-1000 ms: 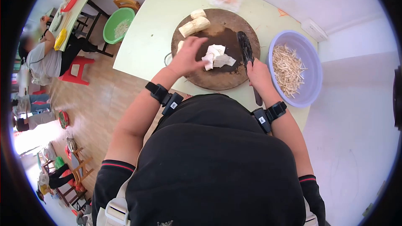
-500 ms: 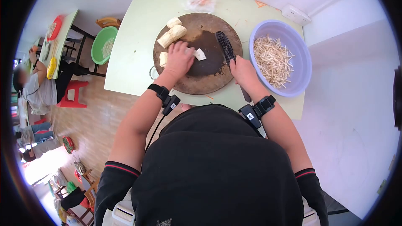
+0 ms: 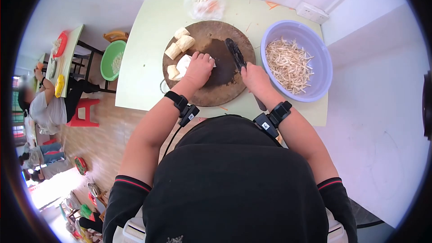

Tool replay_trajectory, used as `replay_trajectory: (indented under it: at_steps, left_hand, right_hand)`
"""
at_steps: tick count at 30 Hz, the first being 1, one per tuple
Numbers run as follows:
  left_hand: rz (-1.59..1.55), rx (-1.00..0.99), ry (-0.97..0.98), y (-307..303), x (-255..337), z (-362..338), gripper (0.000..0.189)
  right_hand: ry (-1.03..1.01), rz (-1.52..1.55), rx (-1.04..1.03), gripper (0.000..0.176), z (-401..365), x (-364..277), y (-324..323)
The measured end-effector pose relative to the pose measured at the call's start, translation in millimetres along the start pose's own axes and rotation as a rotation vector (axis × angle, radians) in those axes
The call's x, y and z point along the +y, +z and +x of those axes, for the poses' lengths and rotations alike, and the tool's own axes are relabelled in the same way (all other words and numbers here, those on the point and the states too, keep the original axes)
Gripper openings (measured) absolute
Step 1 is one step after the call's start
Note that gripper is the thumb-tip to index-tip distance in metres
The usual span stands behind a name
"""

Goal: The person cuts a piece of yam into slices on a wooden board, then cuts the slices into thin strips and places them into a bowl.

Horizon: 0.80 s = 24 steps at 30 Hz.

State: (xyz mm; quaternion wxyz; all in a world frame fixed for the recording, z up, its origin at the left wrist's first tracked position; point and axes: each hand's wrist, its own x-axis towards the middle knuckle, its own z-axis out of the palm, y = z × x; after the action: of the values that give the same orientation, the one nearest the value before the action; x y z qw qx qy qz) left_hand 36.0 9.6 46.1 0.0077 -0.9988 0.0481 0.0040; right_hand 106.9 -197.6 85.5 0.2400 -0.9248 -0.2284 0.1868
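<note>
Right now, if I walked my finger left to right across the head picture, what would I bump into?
Red plastic bowl, bright green plastic basin, bare left hand, bare right hand, round pale purple plastic basin holding pale strips.

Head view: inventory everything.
Worktable: one, greenish, front
Board: one, brown, centre
Chunks: several, cream, board's left
Slices: uncounted, white, on board
Knife: one, dark, board's right
Basin: one, lilac, right
Strips: many, pale, in basin
Bag: one, clear, far edge
Socket: one, white, corner
Tub: one, green, left
Stool: one, red, left
Person: one, seated, left
Background items: uncounted, left
Shirt: one, black, torso
Wristbands: two, black, wrists
Left hand: one, on slices
Right hand: one, gripping knife
</note>
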Motion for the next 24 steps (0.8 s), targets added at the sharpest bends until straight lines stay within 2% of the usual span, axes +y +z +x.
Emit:
replay_trajectory:
  at_steps: [1,3,4,6,9,13,15,20,22,24]
  left_hand:
    - [0.004,0.0,0.003,1.2,-1.8,0.7,0.028]
    - [-0.097,0.183,0.026,6.6,-9.2,1.4,0.019]
    - [-0.093,0.182,0.033,8.6,-12.3,2.6,0.019]
    - [-0.48,0.283,-0.093,5.0,-13.8,5.8,0.014]
    - [-0.598,0.314,-0.143,-11.5,-7.3,0.5,0.011]
    - [-0.448,0.182,-0.124,-12.3,-12.5,-18.5,0.012]
    - [-0.66,0.148,-0.369,-14.9,-18.0,-29.2,0.015]
    - [-0.728,0.14,-0.541,-17.1,-44.7,-39.9,0.023]
    - [-0.873,0.16,-0.63,-6.7,-59.6,-42.1,0.023]
    - [-0.93,0.179,-0.633,-6.6,-66.2,-42.2,0.022]
  right_hand:
    - [-0.004,0.0,-0.003,0.026,-0.1,0.3,0.0]
    - [-0.007,0.014,0.002,0.025,0.7,2.3,1.2]
    - [-0.01,0.022,0.003,0.025,1.1,3.3,1.1]
    - [-0.006,0.039,-0.001,0.025,1.4,4.4,-0.2]
    - [-0.01,0.065,-0.006,0.025,1.1,6.0,-1.8]
    - [-0.028,0.098,-0.004,0.026,-0.3,9.3,-3.1]
    - [-0.031,0.102,-0.008,0.026,-0.2,8.7,-3.7]
    - [-0.069,0.099,0.009,0.026,-0.1,9.3,-2.4]
    - [-0.071,0.075,0.016,0.026,0.1,9.0,-2.1]
    - [-0.094,0.056,0.033,0.026,0.1,9.2,-2.1]
